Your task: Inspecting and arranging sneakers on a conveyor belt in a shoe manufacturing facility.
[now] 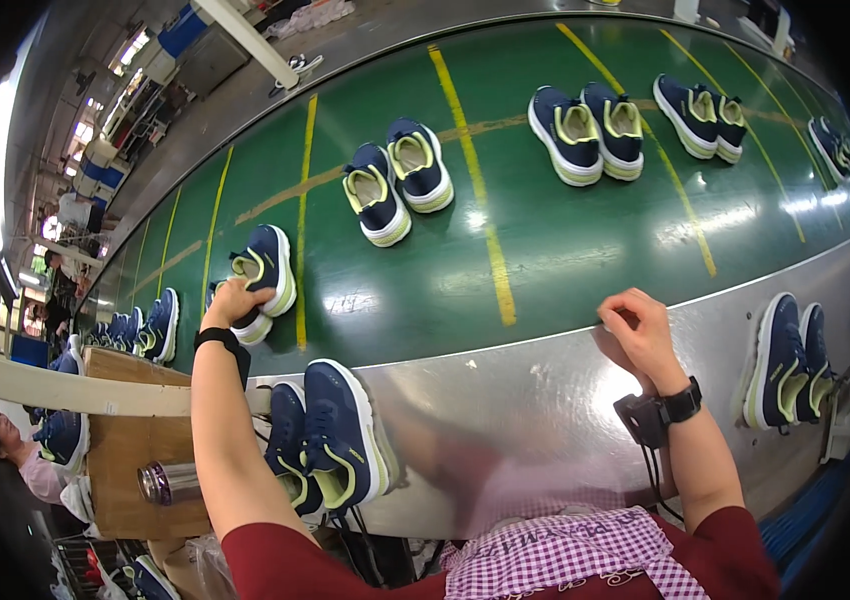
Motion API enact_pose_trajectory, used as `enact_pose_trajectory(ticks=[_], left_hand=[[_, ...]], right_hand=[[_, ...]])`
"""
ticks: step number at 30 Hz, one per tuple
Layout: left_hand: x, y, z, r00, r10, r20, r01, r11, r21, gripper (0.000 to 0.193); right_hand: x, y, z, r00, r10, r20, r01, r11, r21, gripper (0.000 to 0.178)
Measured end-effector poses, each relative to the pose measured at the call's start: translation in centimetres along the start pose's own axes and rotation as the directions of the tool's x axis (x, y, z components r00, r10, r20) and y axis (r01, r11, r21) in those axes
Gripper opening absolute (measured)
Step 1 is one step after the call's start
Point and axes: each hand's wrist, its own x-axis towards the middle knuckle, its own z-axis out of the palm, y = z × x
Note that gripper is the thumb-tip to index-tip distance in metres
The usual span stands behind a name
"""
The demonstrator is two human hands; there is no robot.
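Observation:
At the left of the green conveyor belt point(365, 310), my left hand point(235, 298) is closed on a pair of sneakers point(270, 265), gripping near their heel collars. They are navy with pale lime lining and white-and-lime soles. The hand partly covers the nearer shoe. Over the metal ledge, close to the belt's near edge, my right hand point(642, 328) has its fingers curled in, with nothing visible in them. Another navy pair point(335, 430) stands on the ledge beside my left forearm. A further pair point(780, 360) sits on the ledge at the far right.
Yellow lines cross the belt. More navy pairs stand on it: one at the centre point(423, 165), others to the right point(585, 130) and several at the left point(157, 325). A cardboard box point(135, 470) and a metal flask point(167, 482) are left of my arm. A person point(20, 450) is beyond.

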Motion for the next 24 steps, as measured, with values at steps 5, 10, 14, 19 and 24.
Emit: enact_pose_trajectory(ticks=[5, 10, 14, 19, 24], left_hand=[[-4.9, 10.5, -4.0, 0.969, 0.029, 0.246, 0.15, 0.722, -0.675, 0.041], [-13.7, 18.7, -4.3, 0.955, 0.255, 0.152, -0.058, 0.663, -0.747, 0.044], [-21.9, 24.1, -1.9, 0.931, 0.364, 0.025, -0.304, 0.812, -0.498, 0.035], [-29.8, 29.5, 2.9, 0.848, 0.53, -0.02, -0.529, 0.843, -0.099, 0.032], [-31.7, 31.5, 5.3, 0.802, 0.523, -0.287, -0.553, 0.833, -0.025, 0.034]], right_hand=[[-0.1, 0.7, -0.2, 0.999, -0.038, -0.002, 0.037, 0.997, -0.06, 0.009], [0.0, 0.4, -0.8, 0.998, -0.022, 0.051, 0.026, 0.998, -0.066, 0.019], [0.1, 0.6, -0.7, 1.0, -0.006, 0.016, 0.004, 0.986, 0.165, 0.035], [0.3, 0.5, -0.6, 0.984, -0.114, 0.136, 0.101, 0.99, 0.098, 0.046], [0.3, 0.2, -1.0, 0.967, -0.113, 0.226, 0.101, 0.993, 0.062, 0.047]])
